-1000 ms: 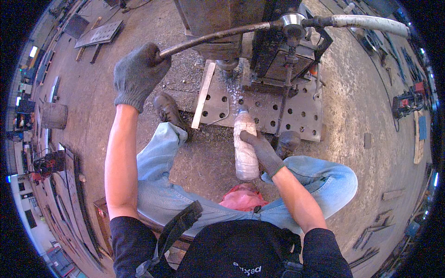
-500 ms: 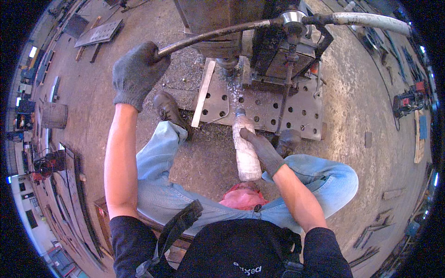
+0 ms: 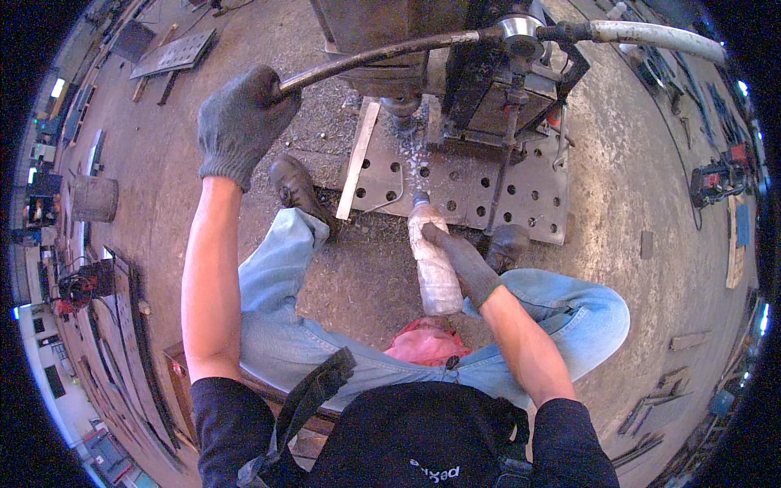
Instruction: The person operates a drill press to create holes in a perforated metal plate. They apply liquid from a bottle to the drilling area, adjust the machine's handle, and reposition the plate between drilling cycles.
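Gloved in grey, my left hand (image 3: 246, 126) is closed round the end of a long curved metal lever (image 3: 382, 58). The lever runs to a hub (image 3: 521, 31) on a drill press (image 3: 378, 37). My right hand (image 3: 464, 260), also gloved, grips a whitish, dirty plastic bottle (image 3: 431, 264). The bottle's capped neck points away from me, toward the spindle (image 3: 400, 110). Below the spindle lies a steel plate (image 3: 464, 195) with rows of round holes. White liquid splashes and metal chips lie on the plate near the spindle tip.
A pale flat bar (image 3: 359, 161) lies across the plate's left side, beside a bent rod (image 3: 389, 202). My boots (image 3: 291, 185) flank the plate. A red cloth (image 3: 427, 343) is between my legs. Another perforated plate (image 3: 173, 55) and a metal drum (image 3: 93, 199) stand to the left.
The spindle and hub look slightly shifted, and my left hand on the lever has risen a little. My right hand keeps the bottle in nearly the same place.
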`<state>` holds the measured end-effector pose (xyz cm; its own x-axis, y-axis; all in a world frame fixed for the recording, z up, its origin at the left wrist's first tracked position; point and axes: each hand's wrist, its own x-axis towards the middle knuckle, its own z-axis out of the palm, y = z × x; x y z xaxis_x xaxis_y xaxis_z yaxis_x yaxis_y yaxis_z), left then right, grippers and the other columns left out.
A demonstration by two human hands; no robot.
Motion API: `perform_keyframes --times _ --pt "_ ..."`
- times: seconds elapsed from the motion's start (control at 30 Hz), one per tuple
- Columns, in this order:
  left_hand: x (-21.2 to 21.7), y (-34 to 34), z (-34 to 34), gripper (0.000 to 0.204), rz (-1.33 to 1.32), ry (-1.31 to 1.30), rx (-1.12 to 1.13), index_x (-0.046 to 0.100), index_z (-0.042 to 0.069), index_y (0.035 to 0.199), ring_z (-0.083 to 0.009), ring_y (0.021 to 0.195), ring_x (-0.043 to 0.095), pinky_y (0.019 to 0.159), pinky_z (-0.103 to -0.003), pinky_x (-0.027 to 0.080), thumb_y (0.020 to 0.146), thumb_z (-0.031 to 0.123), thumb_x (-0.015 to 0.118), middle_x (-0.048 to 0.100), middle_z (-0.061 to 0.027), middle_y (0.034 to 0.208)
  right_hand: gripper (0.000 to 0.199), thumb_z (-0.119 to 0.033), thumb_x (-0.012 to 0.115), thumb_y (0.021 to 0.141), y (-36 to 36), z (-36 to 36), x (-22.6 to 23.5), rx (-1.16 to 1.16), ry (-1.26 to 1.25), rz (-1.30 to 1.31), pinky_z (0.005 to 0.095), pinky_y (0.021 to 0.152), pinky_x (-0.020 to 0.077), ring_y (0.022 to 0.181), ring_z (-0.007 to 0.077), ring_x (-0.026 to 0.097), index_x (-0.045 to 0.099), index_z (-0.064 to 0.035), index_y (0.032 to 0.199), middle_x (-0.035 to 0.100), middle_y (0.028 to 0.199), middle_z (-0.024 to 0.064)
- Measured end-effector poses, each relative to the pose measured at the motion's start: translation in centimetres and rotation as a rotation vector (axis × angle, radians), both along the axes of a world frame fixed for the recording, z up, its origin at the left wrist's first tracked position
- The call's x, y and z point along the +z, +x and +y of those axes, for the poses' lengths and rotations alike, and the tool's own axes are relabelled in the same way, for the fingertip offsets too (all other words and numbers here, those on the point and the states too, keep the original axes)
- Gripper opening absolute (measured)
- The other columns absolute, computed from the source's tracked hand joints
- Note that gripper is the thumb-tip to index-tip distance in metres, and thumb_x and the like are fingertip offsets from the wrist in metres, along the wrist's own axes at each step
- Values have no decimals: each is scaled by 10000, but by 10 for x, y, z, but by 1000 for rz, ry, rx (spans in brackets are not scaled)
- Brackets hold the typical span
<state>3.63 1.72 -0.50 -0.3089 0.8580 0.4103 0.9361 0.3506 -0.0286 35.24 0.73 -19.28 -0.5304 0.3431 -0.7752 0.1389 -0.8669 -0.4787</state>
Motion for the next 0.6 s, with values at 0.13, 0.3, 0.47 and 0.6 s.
perform_keyframes --times 0.13,0.3,0.47,0.6 --pt "-1 0 0 327 -18 12 -10 631 147 804 -322 675 640 582 -433 479 744 463 687 637 -107 704 418 -437 679 841 -1 1 6 -1 5 48 293 556 502 599 141 597 622 -54 997 632 776 33" --pt "0 0 0 334 -3 -21 0 633 142 811 -328 663 637 576 -430 479 752 466 682 633 -116 695 403 -436 672 849 1 2 2 10 6 33 291 557 502 604 137 599 628 -61 989 633 786 31" --pt "-2 -1 0 365 17 -23 -5 647 135 842 -347 652 636 573 -432 477 778 495 654 634 -138 692 408 -450 667 850 0 0 4 -7 13 26 282 556 499 600 127 593 631 -68 988 629 782 24" --pt "-1 0 1 352 5 -40 13 643 141 838 -342 666 640 580 -434 481 773 486 658 638 -131 702 318 -402 603 904 -3 0 15 -1 0 18 274 506 484 546 125 574 624 -87 946 619 734 13"
